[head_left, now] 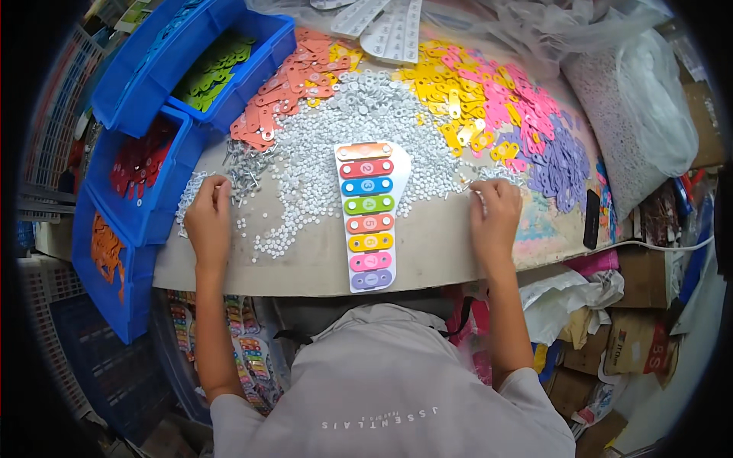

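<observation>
A toy xylophone [369, 217] with a white base and a column of coloured bars lies in front of me at the table's near edge. White round caps sit on the ends of its upper bars; the pink and purple bars nearest me show none. My left hand [206, 221] is closed, fingers together, over small white pieces beside a heap of metal pins [246, 169]. To the right, my right hand [496, 217] has its fingers curled in a pinch at a small pile of pale pieces [500, 175]. What either hand holds is too small or hidden to name.
White caps [328, 145] spread across the table's middle. Around them lie loose coral bars [286, 84], yellow bars [443, 84], pink bars [527, 99] and purple bars [561, 168]. Blue bins [179, 164] stand left; a large clear bag [649, 114] stands right. A black phone-like object [592, 219] lies nearby.
</observation>
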The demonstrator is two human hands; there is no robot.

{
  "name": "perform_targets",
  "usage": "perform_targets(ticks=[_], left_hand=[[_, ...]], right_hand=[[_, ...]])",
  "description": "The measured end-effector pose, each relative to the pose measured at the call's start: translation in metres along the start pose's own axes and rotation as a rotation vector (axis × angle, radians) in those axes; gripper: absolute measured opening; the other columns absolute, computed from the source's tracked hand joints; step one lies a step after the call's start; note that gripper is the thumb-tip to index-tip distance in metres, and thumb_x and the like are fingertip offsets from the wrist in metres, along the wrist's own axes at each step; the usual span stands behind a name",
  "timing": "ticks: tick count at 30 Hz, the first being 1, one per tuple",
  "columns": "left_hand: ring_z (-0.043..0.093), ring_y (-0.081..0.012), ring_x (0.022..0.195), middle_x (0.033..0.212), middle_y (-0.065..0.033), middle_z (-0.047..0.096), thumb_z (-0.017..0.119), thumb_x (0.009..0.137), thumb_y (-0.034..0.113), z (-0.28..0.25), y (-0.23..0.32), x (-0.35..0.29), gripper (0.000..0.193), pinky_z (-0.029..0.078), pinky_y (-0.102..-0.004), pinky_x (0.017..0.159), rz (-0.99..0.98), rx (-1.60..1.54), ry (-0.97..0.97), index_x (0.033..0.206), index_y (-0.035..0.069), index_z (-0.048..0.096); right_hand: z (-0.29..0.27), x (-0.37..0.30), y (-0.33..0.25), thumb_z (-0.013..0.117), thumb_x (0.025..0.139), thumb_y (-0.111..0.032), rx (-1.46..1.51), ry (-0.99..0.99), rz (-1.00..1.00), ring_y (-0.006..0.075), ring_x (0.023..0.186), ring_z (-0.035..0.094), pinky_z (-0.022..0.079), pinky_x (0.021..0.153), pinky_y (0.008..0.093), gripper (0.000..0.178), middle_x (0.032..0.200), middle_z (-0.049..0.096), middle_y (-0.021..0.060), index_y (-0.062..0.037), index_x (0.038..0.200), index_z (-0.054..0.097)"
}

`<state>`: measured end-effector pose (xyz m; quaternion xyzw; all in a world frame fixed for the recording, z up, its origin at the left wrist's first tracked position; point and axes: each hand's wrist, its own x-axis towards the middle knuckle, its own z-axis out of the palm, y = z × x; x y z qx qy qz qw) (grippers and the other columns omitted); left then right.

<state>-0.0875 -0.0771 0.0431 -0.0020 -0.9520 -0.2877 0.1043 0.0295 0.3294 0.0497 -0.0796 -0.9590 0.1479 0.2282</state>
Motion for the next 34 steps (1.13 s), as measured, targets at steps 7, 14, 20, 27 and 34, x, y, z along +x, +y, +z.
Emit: perform_targets(ticks=[7,14,20,27,34], left_hand=[[0.06,-0.0077,0.081,0.093,-0.0036,0.072,0.059,0.101,0.011,0.011,0.047,-0.038,0.013,0.046,-0.0218,0.069,-0.014,-0.633,-0.178,0.105,-0.001,0.064],[0.062,-0.0079,0.083,0.097,-0.0045,0.073,0.061,0.1,0.01,0.013,0.075,-0.068,0.017,0.049,-0.0222,0.075,0.06,-0.748,-0.4,0.111,0.0,0.069],[0.065,-0.009,0.076,0.088,-0.0045,0.07,0.068,0.093,0.006,0.027,0.087,-0.081,0.012,0.05,-0.0221,0.067,-0.249,-1.202,-0.734,0.103,-0.001,0.069],[0.064,-0.0089,0.071,0.086,-0.0096,0.073,0.069,0.093,0.006,0.041,0.082,-0.075,0.016,0.05,-0.0212,0.06,-0.367,-1.234,-0.927,0.105,-0.004,0.069],[0.064,-0.0086,0.07,0.085,-0.0099,0.073,0.069,0.094,0.008,0.048,0.078,-0.074,0.018,0.05,-0.0195,0.058,-0.358,-1.232,-0.944,0.107,-0.005,0.069]], right_hand=[[-0.006,0.004,0.02,0.069,0.084,-0.005,-0.172,-0.154,-0.057,0.03,0.097,0.055,0.04,0.087,0.0425,0.009,0.098,0.06,0.0091,-0.0074,0.092,0.068],[-0.008,0.001,-0.007,0.063,0.091,-0.002,0.051,-0.046,-0.021,0.0264,0.089,0.059,0.044,0.081,0.0362,0.008,0.093,0.061,0.0099,-0.003,0.097,0.059],[-0.012,-0.02,-0.065,0.064,0.096,-0.005,0.973,-0.523,0.396,0.0054,0.074,0.058,0.045,0.068,0.0209,0.006,0.082,0.062,0.0003,-0.0017,0.097,0.059],[0.005,-0.028,-0.073,0.065,0.097,-0.008,1.187,-0.666,0.518,0.0059,0.074,0.06,0.048,0.068,0.0209,0.01,0.083,0.066,0.0014,0.0006,0.1,0.062],[0.005,-0.026,-0.072,0.065,0.097,-0.009,1.165,-0.683,0.52,0.0074,0.08,0.064,0.049,0.073,0.0208,0.012,0.086,0.067,0.0031,0.0004,0.103,0.063]])
